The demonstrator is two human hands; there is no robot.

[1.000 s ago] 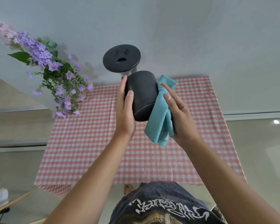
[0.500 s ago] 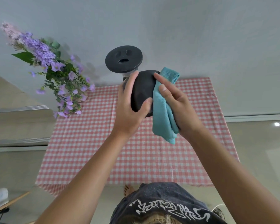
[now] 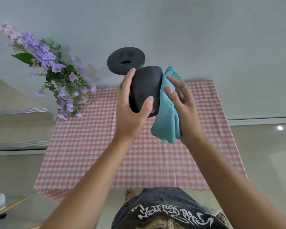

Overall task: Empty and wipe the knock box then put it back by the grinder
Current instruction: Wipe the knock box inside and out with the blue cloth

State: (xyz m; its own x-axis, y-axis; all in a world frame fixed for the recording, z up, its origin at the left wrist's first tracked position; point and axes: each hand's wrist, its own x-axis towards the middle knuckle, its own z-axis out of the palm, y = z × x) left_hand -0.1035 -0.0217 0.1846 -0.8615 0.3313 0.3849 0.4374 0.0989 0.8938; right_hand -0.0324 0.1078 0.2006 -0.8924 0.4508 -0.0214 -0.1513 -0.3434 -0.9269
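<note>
I hold the black cylindrical knock box [image 3: 144,86] in the air above the table, tilted with its bottom toward me. My left hand [image 3: 130,109] grips its left side, thumb across the lower wall. My right hand [image 3: 182,103] presses a teal cloth [image 3: 168,113] against the box's right side; the cloth hangs down below my palm. Behind the box stands the grinder [image 3: 126,61], seen from above as a round black lid; its body is hidden by the box.
A red-and-white checked tablecloth [image 3: 89,146] covers the table against a pale wall. A bunch of purple flowers [image 3: 56,76] stands at the back left corner. My bare foot and dark printed clothing show below the table's near edge.
My left thumb has wrapped further round the box and the box has turned. My right hand with the cloth has slid along the box's right side.
</note>
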